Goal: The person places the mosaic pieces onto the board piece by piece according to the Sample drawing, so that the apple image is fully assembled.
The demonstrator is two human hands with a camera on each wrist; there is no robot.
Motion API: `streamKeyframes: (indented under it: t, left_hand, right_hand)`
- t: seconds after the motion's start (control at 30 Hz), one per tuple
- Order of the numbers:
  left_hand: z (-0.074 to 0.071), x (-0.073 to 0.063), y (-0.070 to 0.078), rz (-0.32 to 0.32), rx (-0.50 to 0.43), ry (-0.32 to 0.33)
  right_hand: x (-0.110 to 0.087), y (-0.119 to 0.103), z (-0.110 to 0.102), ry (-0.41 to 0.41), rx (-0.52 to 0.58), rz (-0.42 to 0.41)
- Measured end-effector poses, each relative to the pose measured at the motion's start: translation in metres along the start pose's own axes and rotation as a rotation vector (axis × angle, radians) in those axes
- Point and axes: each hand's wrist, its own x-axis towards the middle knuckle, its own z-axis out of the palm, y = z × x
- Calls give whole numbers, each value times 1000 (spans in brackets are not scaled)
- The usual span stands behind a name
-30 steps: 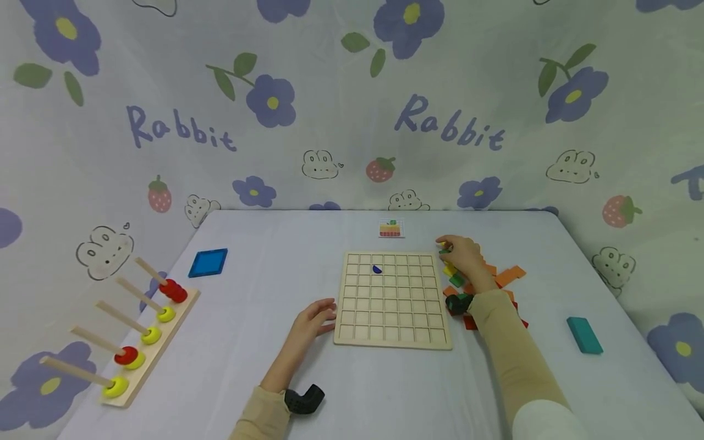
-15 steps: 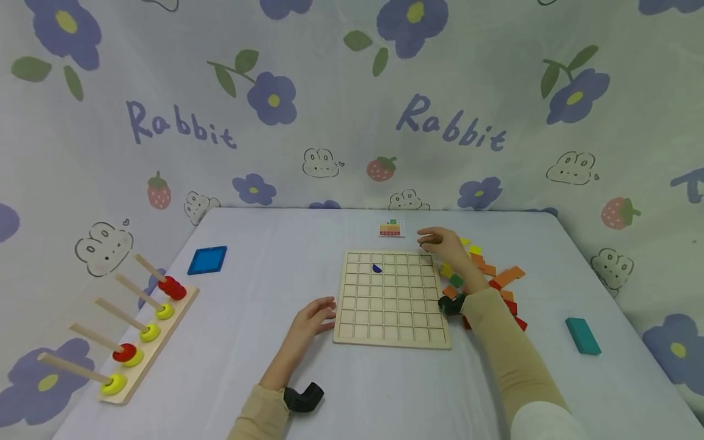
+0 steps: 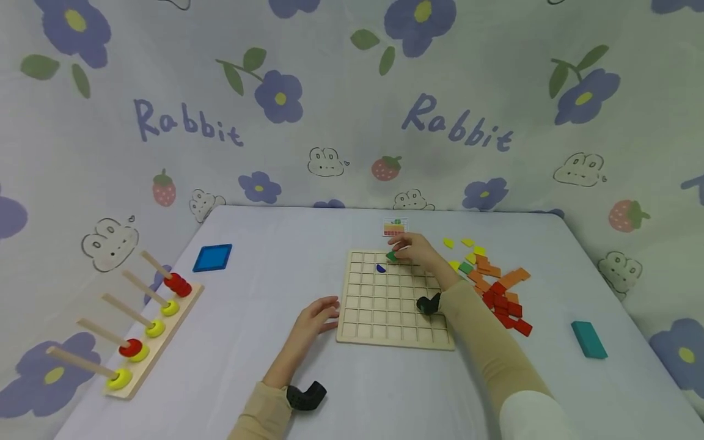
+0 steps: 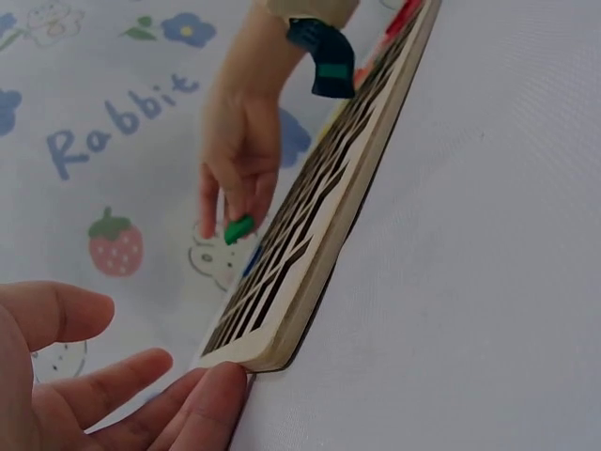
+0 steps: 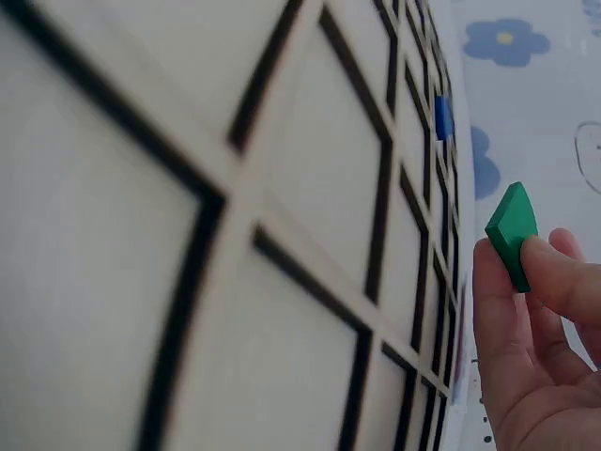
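Note:
A wooden grid board (image 3: 396, 299) with square cells lies in the middle of the table. A small dark blue half-round piece (image 3: 381, 268) sits in one of its upper cells. My right hand (image 3: 416, 252) is over the board's far edge and pinches a green piece (image 5: 514, 235) between thumb and fingers; it has a pointed corner and a curved side. Beside the board's left edge is my left hand (image 3: 312, 319), its fingers loosely extended. In the left wrist view, its fingertips (image 4: 225, 381) touch the near corner of the board.
Behind the board lies a small picture card (image 3: 395, 227). Loose red pieces (image 3: 502, 304), orange pieces (image 3: 514, 278) and yellow pieces (image 3: 467, 242) are spread on the right, with a teal block (image 3: 589, 340) farther out. A blue tray (image 3: 212, 258) and a peg stacker (image 3: 159, 339) stand left.
My right hand has moved left from the loose pieces to above the board's far edge, carrying the green piece. The left hand has stayed at the board's left edge.

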Motion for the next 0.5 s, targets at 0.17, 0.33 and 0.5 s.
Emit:
streamKeyframes:
  t: [0.17,0.33,0.5]
  left_hand:
    - [2,0,0,-4,1,-1]
    - [2,0,1,-11,4,4]
    - [1,0,1,1,9,-5]
  right_hand:
    - [3,4,2,31,-118,-8]
    - [2,4,2,52,-234,-82]
    - [5,4,3,49,-298,-88]
